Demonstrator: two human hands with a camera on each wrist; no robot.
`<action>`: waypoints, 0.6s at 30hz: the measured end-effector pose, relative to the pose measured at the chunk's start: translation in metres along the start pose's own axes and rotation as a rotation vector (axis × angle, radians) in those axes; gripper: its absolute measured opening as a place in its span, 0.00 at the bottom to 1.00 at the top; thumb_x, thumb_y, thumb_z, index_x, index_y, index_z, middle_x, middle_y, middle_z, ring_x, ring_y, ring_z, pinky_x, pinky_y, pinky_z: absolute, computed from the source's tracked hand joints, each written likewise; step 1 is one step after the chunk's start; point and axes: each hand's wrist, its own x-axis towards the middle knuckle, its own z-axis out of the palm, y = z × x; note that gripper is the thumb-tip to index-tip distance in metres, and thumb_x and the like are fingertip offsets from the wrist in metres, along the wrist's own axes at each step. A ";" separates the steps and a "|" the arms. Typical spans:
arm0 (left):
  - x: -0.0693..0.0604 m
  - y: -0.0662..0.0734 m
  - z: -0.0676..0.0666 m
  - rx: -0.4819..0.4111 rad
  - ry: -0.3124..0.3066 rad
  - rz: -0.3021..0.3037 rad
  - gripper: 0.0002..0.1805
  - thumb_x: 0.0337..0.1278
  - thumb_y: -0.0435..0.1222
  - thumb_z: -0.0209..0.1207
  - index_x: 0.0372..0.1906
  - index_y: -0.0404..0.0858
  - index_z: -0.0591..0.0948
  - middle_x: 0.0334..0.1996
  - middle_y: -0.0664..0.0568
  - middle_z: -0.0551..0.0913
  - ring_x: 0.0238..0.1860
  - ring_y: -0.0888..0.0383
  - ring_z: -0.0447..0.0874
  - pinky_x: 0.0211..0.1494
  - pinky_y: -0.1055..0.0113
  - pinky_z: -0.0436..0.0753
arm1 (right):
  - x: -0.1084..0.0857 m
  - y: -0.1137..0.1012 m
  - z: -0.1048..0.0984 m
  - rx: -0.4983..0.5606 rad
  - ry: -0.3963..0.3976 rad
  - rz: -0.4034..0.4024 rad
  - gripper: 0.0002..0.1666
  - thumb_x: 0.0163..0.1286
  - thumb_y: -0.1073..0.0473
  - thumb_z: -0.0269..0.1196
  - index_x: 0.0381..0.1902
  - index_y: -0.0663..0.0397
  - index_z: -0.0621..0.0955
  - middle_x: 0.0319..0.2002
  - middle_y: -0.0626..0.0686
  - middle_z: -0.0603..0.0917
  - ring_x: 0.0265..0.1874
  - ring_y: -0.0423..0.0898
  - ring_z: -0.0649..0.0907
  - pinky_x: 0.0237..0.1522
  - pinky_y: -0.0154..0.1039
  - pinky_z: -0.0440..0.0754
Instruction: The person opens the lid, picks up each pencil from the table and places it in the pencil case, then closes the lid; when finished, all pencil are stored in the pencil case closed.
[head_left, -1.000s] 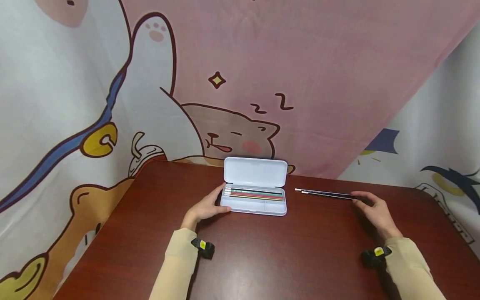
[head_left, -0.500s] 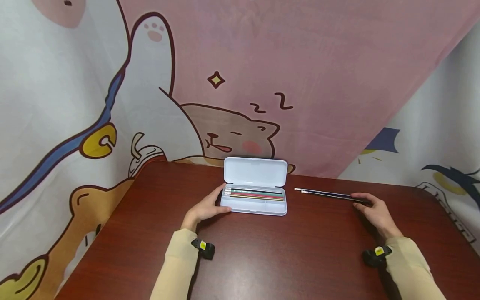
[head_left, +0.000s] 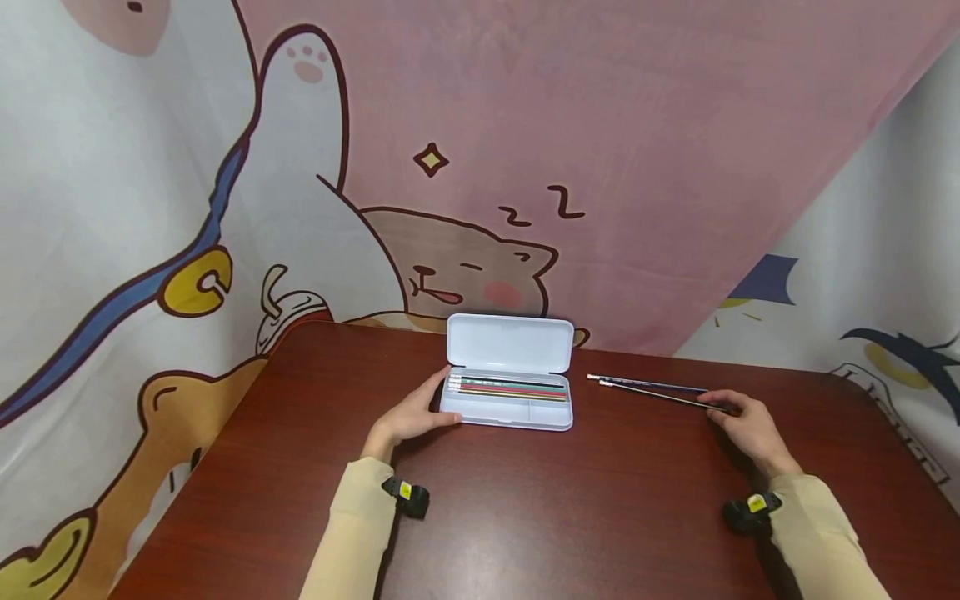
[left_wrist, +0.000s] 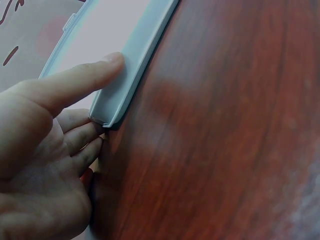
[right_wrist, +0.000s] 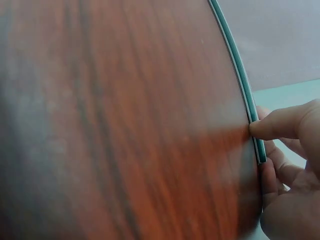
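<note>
A white pencil case (head_left: 510, 414) lies with its lid raised on the table, several pencils (head_left: 513, 390) in its rear compartment. My left hand (head_left: 408, 414) grips the case's left end; in the left wrist view the thumb (left_wrist: 107, 70) lies over its edge, with the other fingers at the end. To the right of the case, two dark pencils with white eraser ends point leftward. My right hand (head_left: 750, 423) pinches the right end of the nearer pencil (head_left: 660, 394). The farther pencil (head_left: 652, 384) reaches to the fingertips; whether they touch it is unclear.
The reddish-brown wooden table (head_left: 562, 508) extends all around the case. Behind its back edge hangs a cartoon-printed cloth (head_left: 637, 208). The raised lid (head_left: 510, 343) stands close in front of that cloth. In the case's front part, a divider marks off a small right compartment.
The two loose pencils have spread apart at their right ends, the nearer one swinging toward me with my right fingers. My left hand and the case stay in place.
</note>
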 end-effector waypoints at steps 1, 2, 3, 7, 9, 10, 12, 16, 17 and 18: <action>0.000 0.000 0.000 -0.002 0.000 0.000 0.50 0.52 0.37 0.68 0.76 0.36 0.52 0.73 0.40 0.54 0.73 0.45 0.50 0.71 0.46 0.52 | -0.001 -0.001 0.000 -0.008 -0.003 -0.002 0.12 0.68 0.69 0.59 0.48 0.68 0.80 0.40 0.63 0.81 0.32 0.36 0.72 0.32 0.29 0.67; 0.000 0.000 0.000 -0.003 0.001 0.002 0.50 0.52 0.37 0.68 0.76 0.35 0.52 0.73 0.39 0.54 0.73 0.45 0.50 0.71 0.46 0.52 | -0.001 -0.002 0.000 -0.016 -0.002 -0.007 0.12 0.68 0.69 0.59 0.47 0.68 0.81 0.39 0.62 0.81 0.32 0.36 0.72 0.31 0.29 0.67; -0.001 0.000 0.000 -0.007 0.002 0.003 0.50 0.52 0.37 0.68 0.76 0.35 0.52 0.73 0.39 0.54 0.73 0.44 0.50 0.71 0.46 0.52 | -0.001 -0.003 0.001 -0.022 -0.004 -0.014 0.11 0.67 0.69 0.59 0.46 0.68 0.81 0.38 0.62 0.82 0.32 0.37 0.72 0.31 0.29 0.67; -0.001 0.000 -0.001 -0.014 0.000 -0.002 0.50 0.53 0.37 0.68 0.76 0.35 0.51 0.73 0.39 0.54 0.73 0.44 0.49 0.71 0.46 0.51 | -0.002 -0.009 0.002 -0.047 -0.023 -0.053 0.09 0.67 0.70 0.60 0.44 0.65 0.82 0.38 0.60 0.82 0.31 0.38 0.74 0.31 0.30 0.69; -0.001 -0.001 -0.001 -0.016 0.001 0.002 0.50 0.53 0.37 0.68 0.76 0.34 0.51 0.73 0.39 0.53 0.73 0.44 0.49 0.71 0.45 0.51 | -0.004 -0.011 0.003 -0.057 -0.037 -0.067 0.09 0.67 0.70 0.60 0.43 0.64 0.82 0.39 0.60 0.82 0.31 0.38 0.74 0.30 0.31 0.69; -0.001 0.000 -0.001 -0.018 0.001 0.005 0.50 0.53 0.36 0.68 0.76 0.34 0.51 0.73 0.38 0.54 0.73 0.44 0.49 0.71 0.45 0.51 | -0.004 -0.012 0.003 -0.060 -0.043 -0.071 0.08 0.67 0.70 0.60 0.43 0.64 0.82 0.38 0.59 0.82 0.30 0.39 0.74 0.30 0.31 0.69; -0.001 0.000 -0.001 -0.016 -0.003 0.006 0.50 0.53 0.36 0.68 0.76 0.34 0.51 0.73 0.39 0.54 0.73 0.44 0.49 0.71 0.46 0.51 | -0.006 -0.013 0.003 -0.062 -0.054 -0.081 0.08 0.66 0.70 0.61 0.43 0.64 0.82 0.36 0.59 0.82 0.29 0.39 0.73 0.28 0.32 0.68; -0.001 0.001 -0.001 -0.015 -0.010 0.010 0.50 0.52 0.36 0.68 0.76 0.35 0.51 0.73 0.39 0.54 0.73 0.45 0.49 0.71 0.46 0.52 | -0.011 -0.015 0.000 -0.079 -0.068 -0.111 0.08 0.66 0.70 0.61 0.43 0.64 0.83 0.35 0.57 0.82 0.27 0.39 0.73 0.27 0.33 0.68; -0.001 0.001 -0.001 -0.013 -0.012 0.007 0.50 0.52 0.36 0.68 0.76 0.35 0.51 0.73 0.39 0.54 0.73 0.45 0.49 0.71 0.46 0.52 | -0.012 -0.015 0.000 -0.082 -0.069 -0.121 0.08 0.65 0.70 0.61 0.42 0.63 0.83 0.35 0.57 0.82 0.27 0.38 0.73 0.28 0.32 0.68; -0.001 0.001 -0.001 -0.014 -0.011 0.006 0.50 0.52 0.36 0.68 0.76 0.35 0.51 0.73 0.40 0.54 0.73 0.45 0.50 0.71 0.46 0.52 | -0.013 -0.016 0.000 -0.083 -0.070 -0.129 0.08 0.65 0.70 0.61 0.42 0.63 0.83 0.36 0.57 0.83 0.27 0.38 0.73 0.28 0.32 0.68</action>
